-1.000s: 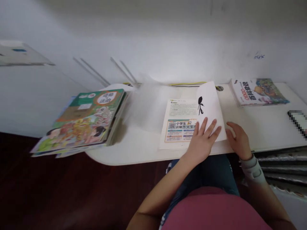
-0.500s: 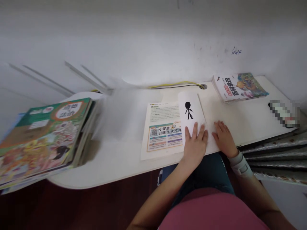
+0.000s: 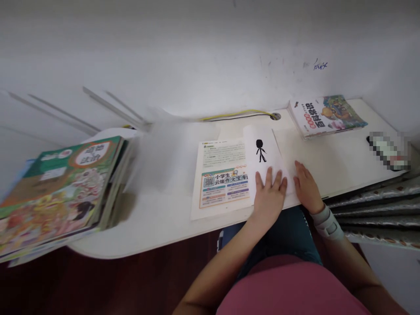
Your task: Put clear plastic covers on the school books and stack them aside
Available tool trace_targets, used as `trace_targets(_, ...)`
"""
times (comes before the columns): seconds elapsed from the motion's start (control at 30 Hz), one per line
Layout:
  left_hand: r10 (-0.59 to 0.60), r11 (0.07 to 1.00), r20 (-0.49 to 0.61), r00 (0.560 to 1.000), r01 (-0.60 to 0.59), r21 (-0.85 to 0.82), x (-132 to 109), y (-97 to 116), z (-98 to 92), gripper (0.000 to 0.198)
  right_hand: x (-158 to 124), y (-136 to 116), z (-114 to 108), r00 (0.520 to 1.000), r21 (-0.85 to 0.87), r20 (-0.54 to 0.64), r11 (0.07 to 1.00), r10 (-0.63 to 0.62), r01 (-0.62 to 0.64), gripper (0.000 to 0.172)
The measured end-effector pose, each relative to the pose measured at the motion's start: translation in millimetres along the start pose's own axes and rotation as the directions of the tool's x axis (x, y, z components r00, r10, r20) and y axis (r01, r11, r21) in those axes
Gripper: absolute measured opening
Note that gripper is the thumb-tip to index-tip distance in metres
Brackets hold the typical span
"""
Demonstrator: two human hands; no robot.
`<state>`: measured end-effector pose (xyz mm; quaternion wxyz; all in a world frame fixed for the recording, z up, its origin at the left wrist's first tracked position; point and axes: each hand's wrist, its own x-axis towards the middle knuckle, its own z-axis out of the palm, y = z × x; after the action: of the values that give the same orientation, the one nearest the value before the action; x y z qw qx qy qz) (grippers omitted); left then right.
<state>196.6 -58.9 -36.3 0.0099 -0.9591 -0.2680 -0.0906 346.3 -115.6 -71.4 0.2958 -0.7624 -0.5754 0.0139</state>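
Two flat hands at a white sheet bearing a black stick figure, on a pale desk.

The left hand [image 3: 269, 195] lay palm down with its fingers spread and nothing gripped, pressing the near end of the white sheet [image 3: 265, 141], which sat near the desk's [image 3: 157, 223] front edge and overlapped the right side of a printed page [image 3: 222, 178]. The right hand [image 3: 307, 187], also flat and slack, rested just beside the sheet's right edge; whether it touched the paper could not be told. A grey wrist band [image 3: 327, 223] circled that wrist. The page showed a QR code and the boxed heading "小学生 云端作文宝库". At the far left a stack of books [image 3: 62, 192] overhung the desk, its green top cover ending in "法治". A colourful book [image 3: 326, 114] with red characters, too small to read, lay at the back right, a yellow cable [image 3: 236, 114] ran along the wall, and a blue scribble [image 3: 320, 65] marked the wall.
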Motion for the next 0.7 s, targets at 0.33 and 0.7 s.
trace_targets(0.33,0.009,1.000,0.037,0.999,-0.009,0.000,-1.8,1.5,-5.6,0.042,0.7,1.0,-0.1,0.999,0.042,-0.040,0.999,0.020,-0.019,0.053)
trace_targets(0.7,0.059,0.998,0.062,0.996,-0.060,0.016,-2.2,3.4,-9.4,0.042,-2.6,1.0,-0.5,0.997,0.022,-0.071,1.000,-0.012,0.014,0.051)
